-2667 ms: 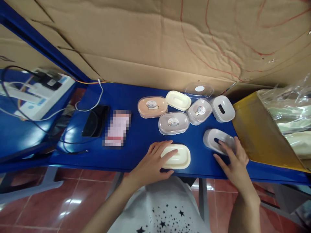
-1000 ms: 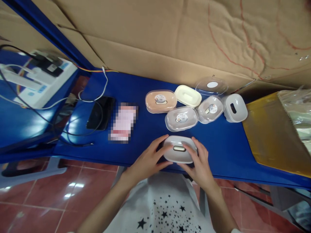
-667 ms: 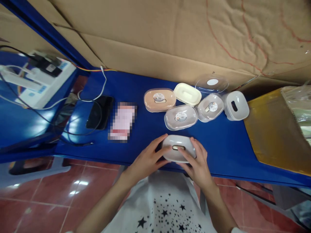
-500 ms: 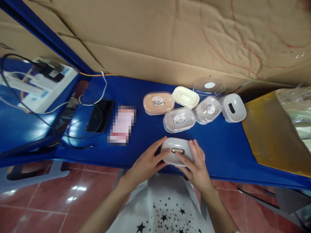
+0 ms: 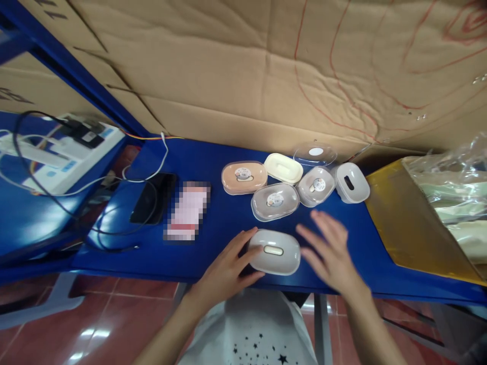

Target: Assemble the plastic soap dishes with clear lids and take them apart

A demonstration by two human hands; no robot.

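A grey oval box (image 5: 279,262) with a pale insert in its centre slot lies near the front edge of the blue table. My left hand (image 5: 230,261) grips its left end, thumb and fingers around the rim. Just right of the box, my right hand (image 5: 329,251) is raised with its fingers spread, holding nothing. Behind the box are a grey lidded box (image 5: 262,204), a peach lidded box (image 5: 232,178), a cream piece (image 5: 291,173), another grey lidded box (image 5: 307,191) and a grey box with a dark slot (image 5: 359,188).
A clear lid (image 5: 300,153) lies against the cardboard wall. At right is a carton (image 5: 395,223) with plastic-wrapped items. On the left are a blurred-out phone (image 5: 188,210), a black phone (image 5: 146,210), cables and a power strip (image 5: 53,175).
My right hand has let go of the grey box and moved right, its fingers opening. The insert in the slot now lies level. The camera view has shifted slightly.
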